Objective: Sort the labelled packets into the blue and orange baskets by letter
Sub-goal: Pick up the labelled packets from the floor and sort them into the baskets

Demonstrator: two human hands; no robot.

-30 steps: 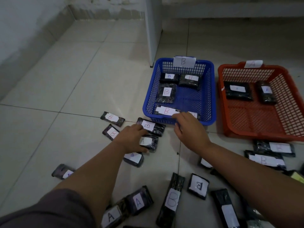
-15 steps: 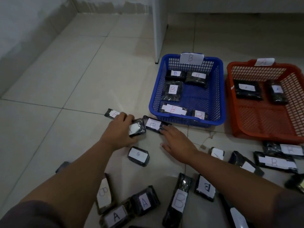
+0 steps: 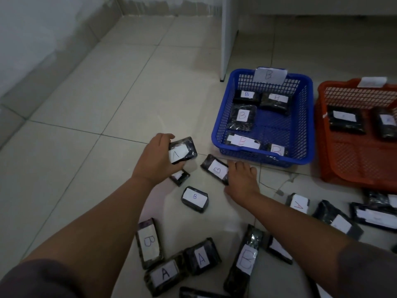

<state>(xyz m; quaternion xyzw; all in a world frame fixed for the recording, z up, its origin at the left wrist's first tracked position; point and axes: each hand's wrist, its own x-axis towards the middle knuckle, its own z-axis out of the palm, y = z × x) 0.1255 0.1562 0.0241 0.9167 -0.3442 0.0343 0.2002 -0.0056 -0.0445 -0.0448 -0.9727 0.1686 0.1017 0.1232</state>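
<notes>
Left hand [image 3: 158, 159]: grip curled round the A packet [image 3: 182, 152], lifted just off the floor [image 3: 90, 100]. Right hand [image 3: 241, 181]: grip flat, fingers straight, touching the B packet [image 3: 216, 169] on the floor, just before the blue basket [image 3: 223, 125]'s near-left corner. Orange basket [image 3: 322, 147] to its right.

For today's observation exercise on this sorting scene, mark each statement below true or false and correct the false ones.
1. The left hand holds a packet labelled A. True.
2. The blue basket carries a B tag on its far rim. True.
3. The right hand is inside the orange basket. False: it is on the floor, touching a packet labelled B.
4. The blue basket holds no packets. False: five packets lie in it.
5. The orange basket stands left of the blue one. False: it stands to the right.
</notes>
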